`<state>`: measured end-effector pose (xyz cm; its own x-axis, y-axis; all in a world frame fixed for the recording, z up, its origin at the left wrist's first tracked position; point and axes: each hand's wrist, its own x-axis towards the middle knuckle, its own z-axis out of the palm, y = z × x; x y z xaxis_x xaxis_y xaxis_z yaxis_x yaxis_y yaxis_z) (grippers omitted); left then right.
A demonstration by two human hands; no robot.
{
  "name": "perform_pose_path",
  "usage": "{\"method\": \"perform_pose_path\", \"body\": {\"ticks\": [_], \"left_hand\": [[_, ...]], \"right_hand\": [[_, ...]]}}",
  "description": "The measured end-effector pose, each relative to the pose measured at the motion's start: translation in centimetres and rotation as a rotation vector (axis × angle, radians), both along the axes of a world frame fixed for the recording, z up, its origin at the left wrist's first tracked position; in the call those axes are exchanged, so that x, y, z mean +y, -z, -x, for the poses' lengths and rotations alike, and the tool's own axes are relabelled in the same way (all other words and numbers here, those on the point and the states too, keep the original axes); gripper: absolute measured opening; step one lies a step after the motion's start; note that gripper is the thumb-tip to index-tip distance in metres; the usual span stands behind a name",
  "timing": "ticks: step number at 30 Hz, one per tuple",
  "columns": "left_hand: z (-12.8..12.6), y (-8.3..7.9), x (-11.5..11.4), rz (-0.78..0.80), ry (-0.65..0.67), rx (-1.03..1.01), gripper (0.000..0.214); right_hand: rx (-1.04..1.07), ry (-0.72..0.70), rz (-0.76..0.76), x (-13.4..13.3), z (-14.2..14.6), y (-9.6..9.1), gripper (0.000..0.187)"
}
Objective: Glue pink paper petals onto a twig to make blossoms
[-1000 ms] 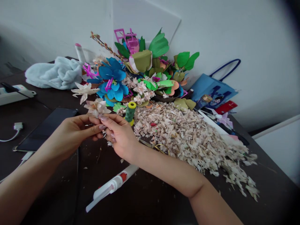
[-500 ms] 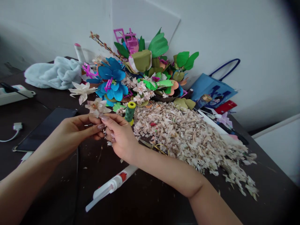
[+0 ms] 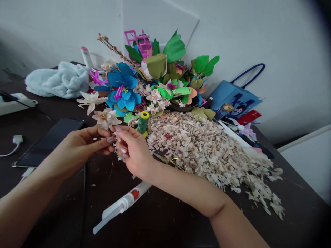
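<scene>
My left hand (image 3: 86, 141) is closed in a pinch, thumb against fingers, just below a pale pinkish artificial flower (image 3: 106, 119); its stem is hidden by the fingers. My right hand (image 3: 136, 148) meets it from the right, with thumb and index finger pressed together close to the left fingertips. What the right fingers pinch is too small to make out. Another white artificial flower (image 3: 91, 101) stands behind the left hand. Right behind my right hand is a green thread spool (image 3: 143, 123) with yellow ends. Gold-handled scissors (image 3: 178, 164) lie beside my right forearm.
A large heap of pale petal scraps (image 3: 207, 148) covers the table's right side. Colourful artificial flowers (image 3: 155, 72) crowd the back, with a blue bag (image 3: 235, 98) to their right. A white glue bottle (image 3: 126, 203) lies in front; a dark tablet (image 3: 49, 143) is at left.
My right thumb and index finger have shifted slightly up and right, away from the flower's petals. The left hand keeps its pinch, and the whole view has drifted slightly.
</scene>
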<state>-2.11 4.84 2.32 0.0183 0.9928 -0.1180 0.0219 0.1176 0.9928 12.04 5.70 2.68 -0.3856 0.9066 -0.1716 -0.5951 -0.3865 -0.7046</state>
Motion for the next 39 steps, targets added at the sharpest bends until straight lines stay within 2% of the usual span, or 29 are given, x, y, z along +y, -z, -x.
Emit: {"method": "perform_pose_path", "body": {"ticks": [4, 13, 39], "left_hand": [[-0.1, 0.0, -0.1, 0.025, -0.001, -0.028, 0.029], [0.3, 0.3, 0.1, 0.040, 0.048, -0.035, 0.025], [0.1, 0.3, -0.1, -0.051, 0.077, 0.034, 0.018]], "right_hand": [[0.012, -0.002, 0.010, 0.1, -0.1, 0.0, 0.009], [-0.136, 0.037, 0.018, 1.0, 0.2, 0.0, 0.019], [-0.093, -0.030, 0.014, 1.4, 0.4, 0.4, 0.020]]}}
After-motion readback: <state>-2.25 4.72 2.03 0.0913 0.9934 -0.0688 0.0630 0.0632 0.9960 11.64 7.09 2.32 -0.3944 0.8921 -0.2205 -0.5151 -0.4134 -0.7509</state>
